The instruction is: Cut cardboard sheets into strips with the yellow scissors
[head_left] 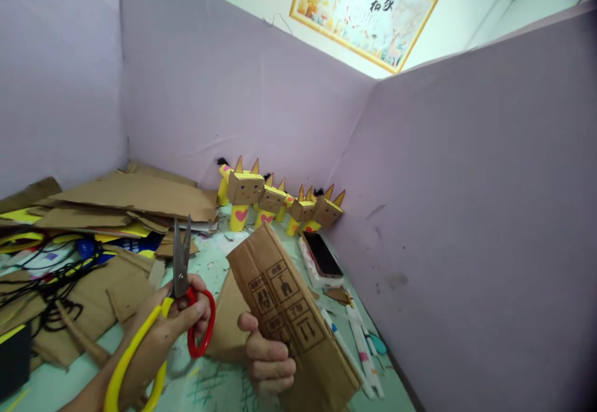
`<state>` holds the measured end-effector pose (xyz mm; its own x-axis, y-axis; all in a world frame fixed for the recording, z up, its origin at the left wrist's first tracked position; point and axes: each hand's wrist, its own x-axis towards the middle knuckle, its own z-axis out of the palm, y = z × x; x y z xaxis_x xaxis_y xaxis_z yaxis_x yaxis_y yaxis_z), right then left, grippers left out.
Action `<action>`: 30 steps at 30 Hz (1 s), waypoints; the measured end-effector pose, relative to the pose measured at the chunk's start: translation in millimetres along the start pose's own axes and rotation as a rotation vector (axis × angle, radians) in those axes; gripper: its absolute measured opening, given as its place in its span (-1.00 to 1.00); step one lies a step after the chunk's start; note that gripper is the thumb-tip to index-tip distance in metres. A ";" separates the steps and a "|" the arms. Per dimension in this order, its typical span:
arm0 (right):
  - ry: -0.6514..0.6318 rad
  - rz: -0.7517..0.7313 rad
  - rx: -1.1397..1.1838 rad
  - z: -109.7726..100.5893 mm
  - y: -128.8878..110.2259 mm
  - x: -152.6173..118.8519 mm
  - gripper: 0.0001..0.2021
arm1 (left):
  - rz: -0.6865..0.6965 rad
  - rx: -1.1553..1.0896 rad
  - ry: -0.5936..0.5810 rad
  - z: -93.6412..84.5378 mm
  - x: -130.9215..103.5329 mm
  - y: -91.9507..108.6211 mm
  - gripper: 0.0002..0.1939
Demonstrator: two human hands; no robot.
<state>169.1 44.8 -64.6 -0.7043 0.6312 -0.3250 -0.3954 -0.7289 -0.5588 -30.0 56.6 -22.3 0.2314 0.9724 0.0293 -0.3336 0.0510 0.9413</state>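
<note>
My left hand (186,315) comes in from the lower left, its fingers closed at the red handle of a pair of scissors (180,266). The blades point upward and stand slightly apart. The yellow handle loop hangs over my wrist. To the right, my right hand (270,359) grips a brown cardboard strip (305,312) printed with black packaging symbols. Its fingers curl over the strip's left edge; the rest of that hand is hidden. The strip is tilted, and the blades are apart from it. Another cardboard piece (231,312) lies behind it on the table.
Several yellow cardboard animal figures (246,188) with horns stand at the back. A phone (323,253) rests on a white pack at right, with marker pens (359,337) nearer me. Cardboard sheets (135,194) and black cords (51,294) pile up at left. Purple partitions (466,213) enclose the table.
</note>
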 end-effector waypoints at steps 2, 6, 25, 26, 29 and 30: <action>-0.009 -0.012 0.016 0.2 2.4 1.4 -0.61 | -0.002 0.015 -0.008 -0.4 0.1 -0.9 -0.74; -0.015 -0.063 0.038 7.0 3.3 -1.7 -0.63 | 0.028 0.059 -0.014 -1.4 3.0 -3.3 -0.72; 0.009 -0.044 0.030 21.3 4.3 -9.7 -0.60 | 0.096 0.190 0.172 10.3 -1.9 7.0 -0.61; -0.035 0.004 0.055 23.2 7.5 -9.6 -0.60 | 0.071 0.158 0.173 12.2 -2.3 8.5 -0.58; -0.205 0.159 0.119 30.9 14.0 -8.3 -0.67 | 0.020 0.014 0.154 20.4 -4.9 13.4 -0.55; -0.255 0.209 0.125 33.0 15.1 -6.9 -0.70 | -0.004 -0.031 0.136 22.9 -6.0 15.1 -0.57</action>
<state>148.5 20.6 -45.6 -0.8960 0.3900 -0.2123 -0.2855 -0.8722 -0.3971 -15.5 46.3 -0.6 0.1074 0.9940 -0.0223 -0.3619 0.0599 0.9303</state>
